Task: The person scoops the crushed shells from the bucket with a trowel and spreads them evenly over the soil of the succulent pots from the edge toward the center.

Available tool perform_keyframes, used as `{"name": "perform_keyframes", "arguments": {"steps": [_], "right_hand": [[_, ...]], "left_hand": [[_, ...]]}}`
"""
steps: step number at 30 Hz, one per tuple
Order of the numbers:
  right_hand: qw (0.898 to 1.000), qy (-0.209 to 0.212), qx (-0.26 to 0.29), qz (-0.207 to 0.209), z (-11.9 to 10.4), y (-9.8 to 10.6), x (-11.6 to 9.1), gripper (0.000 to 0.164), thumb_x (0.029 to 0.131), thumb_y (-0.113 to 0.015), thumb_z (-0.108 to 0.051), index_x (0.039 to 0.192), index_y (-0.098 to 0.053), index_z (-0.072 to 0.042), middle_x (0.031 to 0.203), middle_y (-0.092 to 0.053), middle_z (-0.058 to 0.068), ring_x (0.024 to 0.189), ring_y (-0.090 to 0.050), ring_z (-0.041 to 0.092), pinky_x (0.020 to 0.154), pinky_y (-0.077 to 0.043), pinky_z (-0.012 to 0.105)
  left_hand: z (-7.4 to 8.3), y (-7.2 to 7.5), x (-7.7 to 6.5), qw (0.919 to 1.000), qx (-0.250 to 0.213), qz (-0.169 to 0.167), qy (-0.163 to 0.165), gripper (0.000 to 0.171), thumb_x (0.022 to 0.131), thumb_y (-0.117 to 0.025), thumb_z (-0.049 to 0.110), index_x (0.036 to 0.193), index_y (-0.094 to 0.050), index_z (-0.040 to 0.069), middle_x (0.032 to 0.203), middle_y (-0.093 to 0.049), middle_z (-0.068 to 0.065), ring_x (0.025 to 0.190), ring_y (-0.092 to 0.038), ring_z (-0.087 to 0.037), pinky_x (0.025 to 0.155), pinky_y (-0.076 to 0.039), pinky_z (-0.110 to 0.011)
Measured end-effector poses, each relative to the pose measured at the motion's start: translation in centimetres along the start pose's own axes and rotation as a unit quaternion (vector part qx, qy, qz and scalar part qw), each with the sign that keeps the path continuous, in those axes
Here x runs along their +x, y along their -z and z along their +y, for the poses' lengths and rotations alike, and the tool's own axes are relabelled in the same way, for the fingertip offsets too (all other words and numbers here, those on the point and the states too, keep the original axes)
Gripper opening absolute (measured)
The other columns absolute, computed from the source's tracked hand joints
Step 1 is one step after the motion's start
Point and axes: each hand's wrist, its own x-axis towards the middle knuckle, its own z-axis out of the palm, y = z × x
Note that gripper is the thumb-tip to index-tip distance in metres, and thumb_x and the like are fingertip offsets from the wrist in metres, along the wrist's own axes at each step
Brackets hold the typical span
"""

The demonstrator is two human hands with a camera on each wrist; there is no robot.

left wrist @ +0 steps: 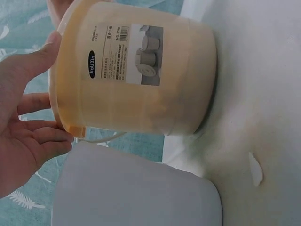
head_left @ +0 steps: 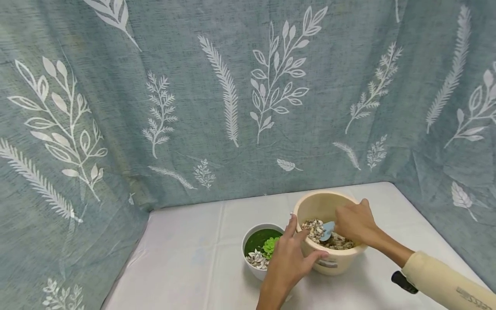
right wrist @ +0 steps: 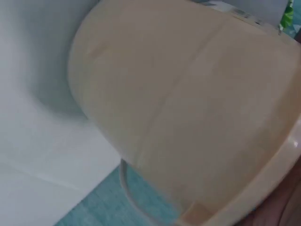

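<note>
A cream plastic bucket (head_left: 336,261) stands on the white table, holding pebbles (head_left: 313,228) in whitish and brown tones. My left hand (head_left: 287,258) holds the bucket's near-left rim, thumb and fingers spread along it. Inside the bucket, my right hand (head_left: 354,221) grips a small light-blue shovel (head_left: 327,231), its blade among the pebbles; its handle is hidden by the hand. Left of the bucket, close to my left wrist, is a white pot (head_left: 248,263) with a dark green inside, a green succulent (head_left: 269,246) and whitish pebbles (head_left: 256,259).
Under the right sleeve lies a black object (head_left: 404,282), partly covered. A small white chip (left wrist: 255,168) lies on the table (head_left: 186,258) near the pot. Patterned blue-green cloth (head_left: 240,107) hangs behind and at both sides. The bucket has a thin handle (right wrist: 126,181).
</note>
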Motion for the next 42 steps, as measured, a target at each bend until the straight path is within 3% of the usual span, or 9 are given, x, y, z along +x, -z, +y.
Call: {"name": "perform_keyframes", "arguments": {"steps": [4,9,12,16,23,27,31,38,42], "right_hand": [[0.998,-0.026,0.046,-0.017,0.3,0.8,-0.6,0.049,0.082,-0.072,-0.012,0.048,-0.039,-0.023,0.048,-0.029,-0.010,0.051,-0.035,0.014,0.066,-0.026,0.038],[0.998,-0.031,0.058,0.001,0.3,1.5,-1.2,0.048,0.083,-0.061,-0.005,0.047,-0.036,-0.025,0.049,-0.023,-0.012,0.055,-0.030,0.013,0.065,-0.025,0.037],[0.998,-0.036,0.059,-0.001,0.3,1.7,-1.8,0.047,0.089,-0.066,-0.010,0.048,-0.047,-0.024,0.049,-0.033,-0.011,0.057,-0.033,0.013,0.066,-0.026,0.037],[0.997,-0.045,0.063,-0.003,0.2,2.5,-2.5,0.029,0.092,-0.070,-0.015,0.063,-0.073,-0.019,0.057,-0.058,-0.008,0.063,-0.046,0.015,0.067,-0.032,0.040],[0.996,-0.050,0.077,0.007,0.6,4.3,-3.2,0.036,0.096,-0.062,-0.015,0.060,-0.067,-0.020,0.053,-0.041,-0.008,0.056,-0.039,0.014,0.061,-0.026,0.034],[0.993,-0.062,0.100,0.001,1.3,5.1,-3.7,0.025,0.098,-0.062,-0.017,0.085,-0.084,-0.011,0.059,-0.058,-0.006,0.056,-0.042,0.015,0.062,-0.026,0.033],[0.991,-0.076,0.112,-0.007,1.6,5.8,-4.3,0.027,0.098,-0.064,-0.018,0.106,-0.082,0.000,0.074,-0.076,-0.001,0.059,-0.045,0.016,0.064,-0.027,0.034],[0.992,-0.072,0.100,0.002,1.6,6.9,-4.7,0.031,0.099,-0.063,-0.019,0.110,-0.080,0.004,0.072,-0.075,-0.001,0.056,-0.043,0.016,0.060,-0.028,0.033],[0.993,-0.067,0.097,0.006,1.3,7.7,-4.9,0.032,0.100,-0.062,-0.020,0.113,-0.079,0.003,0.082,-0.080,0.007,0.056,-0.042,0.016,0.058,-0.028,0.033]], "left_hand": [[0.2,0.0,0.1,0.9999,0.008,-0.006,0.004,0.071,0.082,-0.079,0.061,0.128,-0.075,0.007,0.154,-0.053,-0.027,0.123,-0.070,-0.042,0.101,-0.061,-0.043],[0.0,0.0,0.2,0.9998,0.020,0.000,0.005,0.071,0.082,-0.079,0.061,0.128,-0.075,0.008,0.155,-0.054,-0.025,0.123,-0.070,-0.041,0.101,-0.061,-0.043],[0.0,-0.1,0.1,0.9998,0.019,0.001,0.000,0.070,0.083,-0.079,0.060,0.128,-0.075,0.007,0.155,-0.053,-0.025,0.122,-0.071,-0.041,0.101,-0.061,-0.042],[0.0,-0.4,0.0,0.9996,0.025,0.002,-0.009,0.066,0.083,-0.077,0.061,0.123,-0.077,0.008,0.154,-0.054,-0.024,0.119,-0.072,-0.040,0.099,-0.062,-0.040],[-0.1,-0.4,-0.2,0.9994,0.032,0.010,-0.004,0.063,0.082,-0.078,0.060,0.121,-0.076,0.010,0.156,-0.053,-0.023,0.119,-0.072,-0.038,0.099,-0.062,-0.038],[-0.1,-0.4,-0.2,0.9998,0.021,0.008,0.004,0.062,0.082,-0.080,0.058,0.121,-0.076,0.011,0.156,-0.053,-0.023,0.120,-0.072,-0.040,0.099,-0.062,-0.040],[-0.1,-0.2,-0.3,0.9999,0.013,0.009,0.007,0.060,0.082,-0.081,0.057,0.120,-0.076,0.011,0.155,-0.053,-0.024,0.121,-0.071,-0.041,0.100,-0.062,-0.041],[-0.3,-0.1,-0.4,0.9998,0.007,0.019,0.007,0.065,0.081,-0.081,0.059,0.123,-0.076,0.011,0.155,-0.054,-0.022,0.126,-0.069,-0.039,0.101,-0.061,-0.041],[-0.5,-0.1,-0.3,0.9999,-0.010,0.009,0.007,0.066,0.082,-0.080,0.059,0.127,-0.075,0.011,0.157,-0.053,-0.018,0.131,-0.066,-0.036,0.103,-0.060,-0.041]]}}
